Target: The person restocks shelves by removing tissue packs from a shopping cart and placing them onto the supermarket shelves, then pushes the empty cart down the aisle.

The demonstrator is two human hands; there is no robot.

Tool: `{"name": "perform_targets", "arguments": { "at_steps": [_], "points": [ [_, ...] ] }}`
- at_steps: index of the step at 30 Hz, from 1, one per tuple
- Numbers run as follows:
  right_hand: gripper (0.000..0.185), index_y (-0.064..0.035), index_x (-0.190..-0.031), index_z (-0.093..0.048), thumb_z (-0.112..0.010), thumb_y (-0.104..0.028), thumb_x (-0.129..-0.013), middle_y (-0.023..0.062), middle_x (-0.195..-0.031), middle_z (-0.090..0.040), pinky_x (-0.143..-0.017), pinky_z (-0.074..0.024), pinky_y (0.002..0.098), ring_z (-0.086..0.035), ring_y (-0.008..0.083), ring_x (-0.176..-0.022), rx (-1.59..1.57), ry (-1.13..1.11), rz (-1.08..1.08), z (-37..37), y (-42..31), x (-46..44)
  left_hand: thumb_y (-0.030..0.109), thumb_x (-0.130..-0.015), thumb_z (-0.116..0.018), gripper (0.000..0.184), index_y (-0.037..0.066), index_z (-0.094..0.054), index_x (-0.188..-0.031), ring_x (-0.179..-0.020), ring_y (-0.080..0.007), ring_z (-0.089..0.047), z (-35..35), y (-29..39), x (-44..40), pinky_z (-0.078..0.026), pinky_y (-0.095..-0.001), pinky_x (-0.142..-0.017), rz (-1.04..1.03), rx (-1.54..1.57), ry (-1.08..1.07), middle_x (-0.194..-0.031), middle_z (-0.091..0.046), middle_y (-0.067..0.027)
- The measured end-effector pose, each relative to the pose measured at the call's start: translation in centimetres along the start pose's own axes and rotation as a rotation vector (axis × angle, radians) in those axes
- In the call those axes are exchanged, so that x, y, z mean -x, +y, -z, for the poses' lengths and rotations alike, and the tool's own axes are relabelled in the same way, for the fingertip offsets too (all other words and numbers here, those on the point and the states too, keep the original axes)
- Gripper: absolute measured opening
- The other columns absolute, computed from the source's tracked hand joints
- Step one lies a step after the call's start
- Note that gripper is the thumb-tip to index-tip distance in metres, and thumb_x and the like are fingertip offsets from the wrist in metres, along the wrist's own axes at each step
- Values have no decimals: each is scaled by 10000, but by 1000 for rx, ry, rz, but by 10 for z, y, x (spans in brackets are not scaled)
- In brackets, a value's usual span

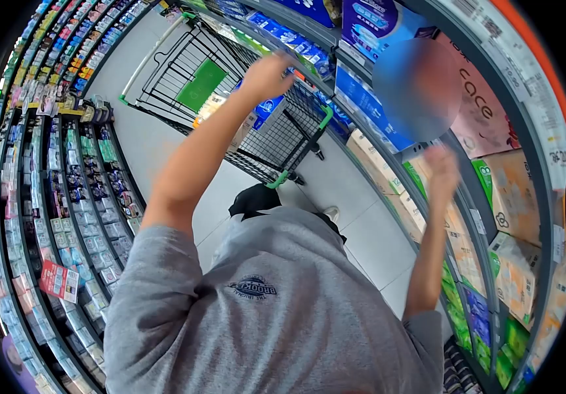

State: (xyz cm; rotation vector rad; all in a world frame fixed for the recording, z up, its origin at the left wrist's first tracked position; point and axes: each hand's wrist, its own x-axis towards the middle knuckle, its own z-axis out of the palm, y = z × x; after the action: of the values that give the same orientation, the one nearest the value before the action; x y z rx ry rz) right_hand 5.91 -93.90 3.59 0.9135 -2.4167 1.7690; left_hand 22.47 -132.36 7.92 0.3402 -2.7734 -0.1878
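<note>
Store aisle: Pale floor tiles run between 2 sides full of goods. Rows of small packs stand on my left, with a red sign by them.
Right shelf: The right shelf holds big packs, packed close together.
Shopping cart: The shopping cart stands in front of me. It has green and black parts, and a blue pack sits inside.
Left hand: My left hand is up, in front of the cart from where I look. The fingers look bent, but I cannot tell if they hold something.
Right hand: My right hand is up beside the shelf. It is too blurry, so I cannot tell if it is wide, narrow or touching a pack.
My 2 arms: I think I am busy at the shelf, with 1 arm by the packs and 1 over toward the cart.
A good grip: I think a fat pack would call for a wide hand, maybe 2 hands.
Brown pack: The brown pack is on the shelf, near my right hand. It looks boxy and smooth, with a bit of green at its side.
Pink pack: The pink pack is higher up, with big dark letters.
</note>
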Motion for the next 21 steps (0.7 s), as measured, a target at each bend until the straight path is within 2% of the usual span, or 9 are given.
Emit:
{"name": "perform_targets", "arguments": {
  "at_steps": [3,4,5,7,10,12,15,17,21],
  "points": [
    [212,4,-946,-628,-626,-168,-822,150,-985,-646,-789,-476,341,-626,260,-893,305,-609,-418,-45,67,127,418,-726,-650,503,133,-601,-1137,-1058,-328,-546,-85,-161,167,-436,-405,-909,535,-71,-583,-1114,-591,-162],
    [248,10,-940,-626,-668,-173,-776,170,-948,-648,-751,-491,348,-633,281,-844,249,-603,-167,-55,83,174,480,-700,-664,616,153,-557,-1211,-1163,-331,-482,-142,-239,246,-425,-420,-932,548,-73,-658,-1253,-523,-150],
    [331,2,-978,-622,-696,-239,-763,191,-918,-647,-749,-495,350,-633,296,-856,274,-708,-363,-62,71,200,545,-708,-648,677,187,-513,-1266,-1273,-337,-369,-71,-175,235,-356,-503,-989,724,-173,-893,-1364,-426,-123],
    [420,-13,-1035,-612,-710,-307,-752,201,-921,-649,-759,-495,358,-635,304,-875,319,-864,-689,-76,38,220,585,-736,-609,684,222,-477,-1301,-1343,-332,-251,-60,-167,275,-219,-583,-1045,539,-256,-885,-1424,-350,-92],
    [485,-21,-1080,-600,-718,-347,-741,204,-944,-647,-769,-495,363,-637,305,-891,495,-1036,-662,-113,10,202,571,-788,-552,575,183,-567,-1212,-1345,-273,-266,-74,-176,291,-113,-588,-1074,365,-141,-713,-1337,-463,-90],
    [478,-8,-1086,-588,-719,-320,-748,186,-878,-648,-734,-493,359,-640,292,-834,517,-960,-555,-154,-9,169,544,-783,-574,472,104,-689,-909,-1110,-266,-520,-79,-174,279,-258,-498,-1039,329,-43,-663,-1039,-631,-127],
    [437,-3,-1090,-581,-679,-289,-775,178,-858,-644,-712,-490,369,-631,314,-804,380,-859,-384,-243,-18,104,545,-715,-651,492,60,-676,-640,-701,-299,-642,-98,-185,266,-498,-382,-682,447,72,-618,-658,-639,-143],
    [321,-1,-1036,-607,-639,-230,-814,158,-840,-653,-691,-492,331,-643,245,-775,164,-656,-257,-319,-15,70,509,-732,-659,440,74,-688,-672,-765,-301,-649,-87,-190,251,-505,-384,-720,460,191,-766,-728,-660,-141],
    [299,3,-973,-628,-646,-244,-806,150,-865,-668,-691,-494,317,-652,226,-767,157,-550,-686,-441,0,61,496,-765,-627,410,97,-703,-718,-776,-287,-644,-75,-191,241,-510,-376,-688,343,296,-868,-754,-658,-134]
  ]
}}
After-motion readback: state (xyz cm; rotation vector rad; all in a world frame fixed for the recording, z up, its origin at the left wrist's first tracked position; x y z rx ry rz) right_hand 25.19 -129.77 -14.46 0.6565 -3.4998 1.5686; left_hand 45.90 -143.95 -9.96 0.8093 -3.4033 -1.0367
